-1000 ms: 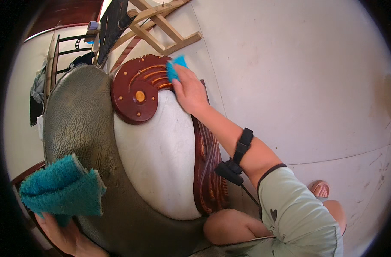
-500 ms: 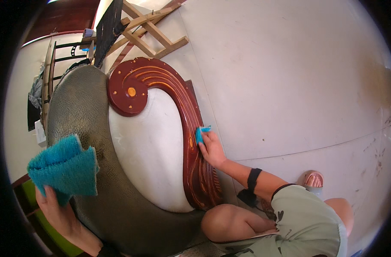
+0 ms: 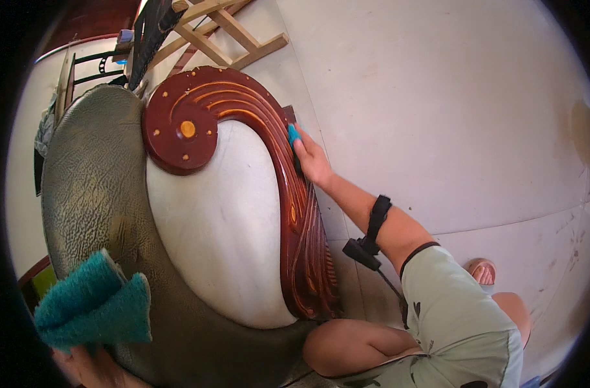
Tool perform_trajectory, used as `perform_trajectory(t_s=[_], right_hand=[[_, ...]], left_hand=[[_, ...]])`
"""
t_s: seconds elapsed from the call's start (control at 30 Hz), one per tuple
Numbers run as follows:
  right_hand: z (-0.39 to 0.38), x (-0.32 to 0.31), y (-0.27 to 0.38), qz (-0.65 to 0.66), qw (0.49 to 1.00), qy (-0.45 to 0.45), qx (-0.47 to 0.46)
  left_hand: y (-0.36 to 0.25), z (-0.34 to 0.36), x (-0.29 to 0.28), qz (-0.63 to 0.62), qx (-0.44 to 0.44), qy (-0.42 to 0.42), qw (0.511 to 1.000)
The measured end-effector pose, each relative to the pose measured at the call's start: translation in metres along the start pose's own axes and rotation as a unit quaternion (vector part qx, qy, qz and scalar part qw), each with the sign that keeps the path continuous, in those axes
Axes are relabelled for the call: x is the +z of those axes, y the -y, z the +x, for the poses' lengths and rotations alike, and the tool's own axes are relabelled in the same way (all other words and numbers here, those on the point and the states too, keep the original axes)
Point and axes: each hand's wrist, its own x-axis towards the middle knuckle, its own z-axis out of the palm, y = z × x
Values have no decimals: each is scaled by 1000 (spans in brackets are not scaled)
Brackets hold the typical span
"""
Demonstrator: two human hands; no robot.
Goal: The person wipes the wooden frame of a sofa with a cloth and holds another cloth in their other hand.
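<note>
My right hand (image 3: pixel 314 158) presses a small teal cloth (image 3: pixel 293 134) against the outer edge of a glossy red-brown carved scroll (image 3: pixel 259 107); most of that cloth is hidden by the fingers. The scroll has gold lines and dots and curls around a smooth white panel (image 3: pixel 217 220). It borders a dark, wrinkled, leather-like cushioned surface (image 3: pixel 91 174). At the lower left, my left hand (image 3: pixel 91 367) grips a larger folded teal plush cloth (image 3: pixel 91 307), held up over the dark surface. The cloth partly covers the left fingers.
Beyond the scroll stands a bare wooden frame (image 3: pixel 224 39) beside a black panel (image 3: pixel 149 42). A black strap with a device (image 3: pixel 366 249) is on my right forearm. My bent knee (image 3: pixel 347 346) is close to the scroll's near end. Pale floor (image 3: pixel 450 129) spreads to the right.
My right hand has slid farther up the scroll's outer edge with its small cloth. My left hand and the folded cloth sit lower in view. The view has shifted slightly.
</note>
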Motion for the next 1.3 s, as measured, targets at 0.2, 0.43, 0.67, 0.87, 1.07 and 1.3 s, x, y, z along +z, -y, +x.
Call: perform_trajectory(t_s=[0.2, 0.43, 0.67, 0.87, 1.07, 1.3], right_hand=[[70, 5, 15, 166, 983, 75, 21], [17, -10, -8, 107, 989, 39, 91], [-119, -11, -1, 121, 962, 98, 225], [-194, -13, -11, 139, 961, 142, 194], [-99, -11, -12, 79, 988, 76, 112], [41, 1, 6, 66, 997, 47, 14]], left_hand=[[-21, -1, 29, -64, 33, -19, 997], [6, 5, 10, -64, -47, -8, 997], [15, 14, -12, -79, 6, 158, 984], [1, 3, -14, -5, 46, 146, 988], [21, 6, -2, 25, 16, 116, 993], [23, 16, -24, 77, -5, 76, 994]])
